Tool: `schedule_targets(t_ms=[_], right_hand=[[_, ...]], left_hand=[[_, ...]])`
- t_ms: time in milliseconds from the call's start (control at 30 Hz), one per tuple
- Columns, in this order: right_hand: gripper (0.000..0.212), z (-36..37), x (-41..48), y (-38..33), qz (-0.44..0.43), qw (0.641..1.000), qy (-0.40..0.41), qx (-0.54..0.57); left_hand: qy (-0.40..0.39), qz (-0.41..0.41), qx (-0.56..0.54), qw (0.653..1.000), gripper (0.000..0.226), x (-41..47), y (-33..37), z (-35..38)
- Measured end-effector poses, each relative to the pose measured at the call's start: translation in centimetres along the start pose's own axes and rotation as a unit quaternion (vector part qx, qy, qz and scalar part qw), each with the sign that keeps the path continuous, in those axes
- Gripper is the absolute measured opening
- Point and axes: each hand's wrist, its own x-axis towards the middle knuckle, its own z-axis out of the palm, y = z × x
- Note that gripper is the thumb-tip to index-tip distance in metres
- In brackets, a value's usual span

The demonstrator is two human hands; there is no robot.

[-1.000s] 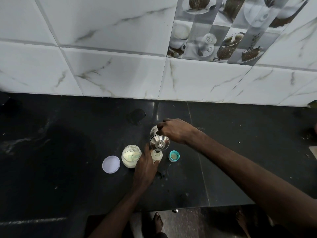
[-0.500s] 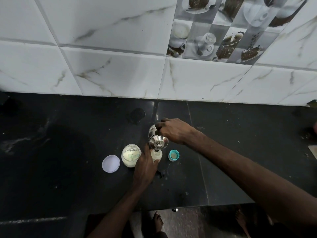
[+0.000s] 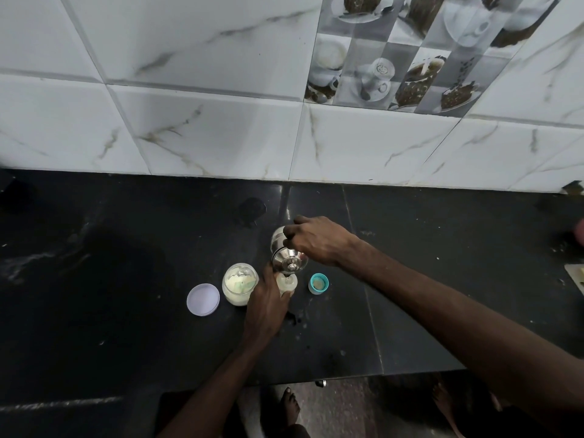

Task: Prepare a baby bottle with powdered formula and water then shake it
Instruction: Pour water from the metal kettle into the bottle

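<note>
A small clear baby bottle (image 3: 287, 283) stands upright on the black counter (image 3: 126, 279), its mouth uncovered. My left hand (image 3: 264, 306) grips its body from the near side. Over the bottle's mouth a shiny steel jug (image 3: 286, 253) is tilted, its spout just above the opening. My right hand (image 3: 316, 240) holds the jug from the far right side. Left of the bottle stands an uncovered jar of pale formula powder (image 3: 240, 284). The bottle's teal cap (image 3: 318, 283) sits to the right.
The jar's round white lid (image 3: 203, 299) lies flat at the left. A white tiled wall (image 3: 221, 121) rises behind the counter. The counter's front edge runs just below my arms, with bare feet (image 3: 292, 406) on the floor beneath. A pale object (image 3: 576, 276) shows at the right border.
The steel jug has shifted slightly back and up over the bottle's mouth while staying tilted. My left hand keeps its hold on the bottle.
</note>
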Motion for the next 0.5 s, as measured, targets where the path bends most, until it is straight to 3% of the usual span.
schedule_targets(t_ms=[500], right_hand=[[0.010, 0.18, -0.17, -0.44, -0.011, 0.999, 0.017, -0.026]], left_hand=[[-0.006, -0.002, 0.008, 1.000, 0.078, -0.03, -0.02, -0.14]])
